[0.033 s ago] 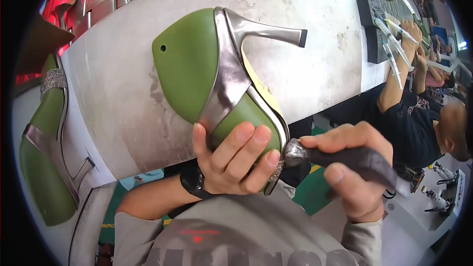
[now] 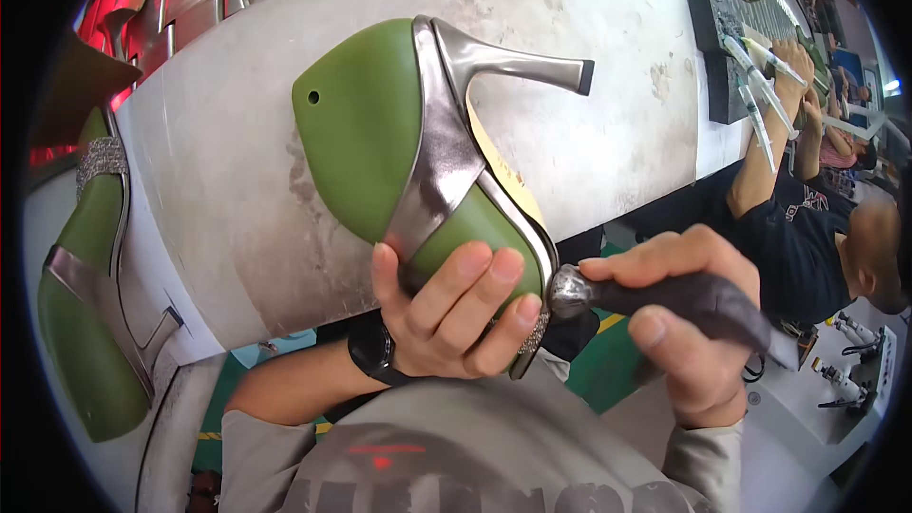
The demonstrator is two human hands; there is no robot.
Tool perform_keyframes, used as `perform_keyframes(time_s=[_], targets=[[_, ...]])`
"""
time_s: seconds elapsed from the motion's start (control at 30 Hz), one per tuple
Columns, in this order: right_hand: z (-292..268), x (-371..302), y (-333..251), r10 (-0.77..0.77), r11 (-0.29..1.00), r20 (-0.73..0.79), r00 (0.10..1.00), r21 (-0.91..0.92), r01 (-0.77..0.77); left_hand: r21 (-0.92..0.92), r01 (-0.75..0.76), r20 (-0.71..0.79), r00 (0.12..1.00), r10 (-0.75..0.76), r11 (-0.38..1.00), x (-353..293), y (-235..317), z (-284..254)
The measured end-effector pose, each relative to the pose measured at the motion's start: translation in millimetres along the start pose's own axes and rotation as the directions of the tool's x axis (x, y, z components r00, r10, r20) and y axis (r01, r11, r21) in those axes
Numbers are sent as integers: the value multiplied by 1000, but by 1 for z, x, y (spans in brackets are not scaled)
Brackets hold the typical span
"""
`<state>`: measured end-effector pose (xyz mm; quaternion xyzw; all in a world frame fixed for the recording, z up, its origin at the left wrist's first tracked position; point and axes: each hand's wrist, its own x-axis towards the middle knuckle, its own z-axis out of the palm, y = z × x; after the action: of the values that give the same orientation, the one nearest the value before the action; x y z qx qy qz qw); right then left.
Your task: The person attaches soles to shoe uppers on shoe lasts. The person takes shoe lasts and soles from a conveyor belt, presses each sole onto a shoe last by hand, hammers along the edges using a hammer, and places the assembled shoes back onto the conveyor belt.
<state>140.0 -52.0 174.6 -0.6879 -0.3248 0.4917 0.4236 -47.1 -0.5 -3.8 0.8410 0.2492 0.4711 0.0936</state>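
A green-and-silver high-heeled shoe (image 2: 432,157) was held across the near edge of a pale counter (image 2: 632,133), the grip of the left hand (image 2: 451,323) closed around its toe end. Off that edge, the grip of the right hand (image 2: 703,370) wrapped a dark hammer (image 2: 660,307), metal head beside the sole. Another green shoe (image 2: 71,332) lay left of the counter.

Gap btwn heel (image 2: 522,64) & box (image 2: 724,85), syringes (image 2: 757,123) obstr. R

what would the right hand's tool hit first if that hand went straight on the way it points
Most likely the sole edge of the shoe in the left hand; the metal-headed tool in the right hand points at it, though whether it touches is unclear.
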Motion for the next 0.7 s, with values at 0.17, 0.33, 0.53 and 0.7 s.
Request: perform_keyframes(time_s=[0.17,0.33,0.53,0.7], targets=[[-5,53,-26,272,954,-16,962,-127,-272,-1,-23,29,999,23,1000,3,-2,-2],[2,91,-22,221,974,100,970,-76,-214,-5,-13,6,1000,13,1000,1,2,0],[27,72,2,-15,995,-27,1000,100,17,26,-42,-10,999,43,999,3,4,3],[30,100,12,-309,947,-29,951,86,310,14,-18,79,997,17,1000,9,6,-6]])
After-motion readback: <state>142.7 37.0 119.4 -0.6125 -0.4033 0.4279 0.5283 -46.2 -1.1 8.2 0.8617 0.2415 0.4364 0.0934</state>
